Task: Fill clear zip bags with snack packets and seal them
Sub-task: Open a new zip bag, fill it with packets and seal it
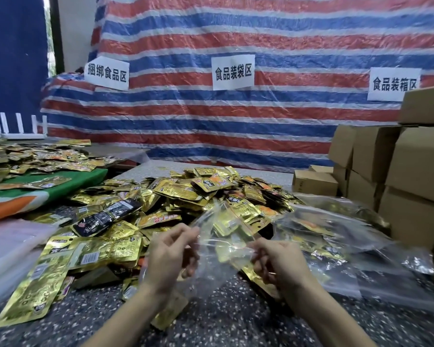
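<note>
Both hands hold one clear zip bag [223,244] above the speckled table [211,321]. My left hand [171,256] pinches its left edge between thumb and fingers. At the bag's right edge my right hand [276,261] pinches it the same way. The bag looks empty; gold packets show through it. A big heap of gold snack packets [186,194] lies just behind the hands, with a black packet [108,216] among them. More gold packets [60,259] spread out to the left front.
Filled clear bags [348,236] lie to the right. Cardboard boxes [411,171] are stacked at the right edge. A green and orange sack [35,189] and another packet heap [35,156] sit far left. A striped tarp [236,108] with paper signs hangs behind.
</note>
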### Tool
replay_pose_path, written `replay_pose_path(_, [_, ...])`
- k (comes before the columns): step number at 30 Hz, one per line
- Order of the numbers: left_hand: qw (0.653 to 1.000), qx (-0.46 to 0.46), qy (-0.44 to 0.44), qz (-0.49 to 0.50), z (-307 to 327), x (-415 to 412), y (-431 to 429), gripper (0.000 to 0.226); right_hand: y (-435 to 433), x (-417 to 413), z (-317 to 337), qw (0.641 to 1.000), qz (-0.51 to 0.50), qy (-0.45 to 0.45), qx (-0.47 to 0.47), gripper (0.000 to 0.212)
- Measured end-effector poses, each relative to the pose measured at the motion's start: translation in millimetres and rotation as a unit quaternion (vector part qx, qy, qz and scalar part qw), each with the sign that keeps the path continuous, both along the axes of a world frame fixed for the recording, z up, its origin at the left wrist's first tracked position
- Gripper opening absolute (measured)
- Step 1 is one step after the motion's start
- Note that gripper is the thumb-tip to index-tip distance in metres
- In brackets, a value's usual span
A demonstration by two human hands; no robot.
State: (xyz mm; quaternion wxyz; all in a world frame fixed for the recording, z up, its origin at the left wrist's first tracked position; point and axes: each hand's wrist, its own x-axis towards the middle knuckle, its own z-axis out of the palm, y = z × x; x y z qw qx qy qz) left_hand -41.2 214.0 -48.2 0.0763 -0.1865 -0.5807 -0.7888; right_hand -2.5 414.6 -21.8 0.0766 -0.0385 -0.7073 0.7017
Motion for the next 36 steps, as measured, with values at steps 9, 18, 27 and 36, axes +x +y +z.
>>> replay_pose_path(9, [0.983, -0.040, 0.142, 0.110, -4.3, -1.6, -3.5, 0.032, 2.5, 1.5, 16.5, 0.992, 0.086, 0.053, -0.078, 0.053])
replay_pose_path(18, [0.984, -0.085, 0.125, 0.092, -11.2, 0.0, 0.8, 0.033, -24.0, -89.9, 7.6, 0.916, -0.034, 0.081, 0.391, 0.014])
replay_pose_path(27, [0.985, -0.099, 0.117, 0.082, -15.1, -3.5, 2.1, 0.043, -28.6, -120.0, -9.6, 0.806, -0.067, -0.009, 0.588, 0.045])
replay_pose_path(36, [0.982, -0.109, 0.114, 0.104, -5.5, 2.5, 2.5, 0.035, -11.9, -67.1, 34.3, 0.884, -0.220, 0.297, 0.287, 0.019])
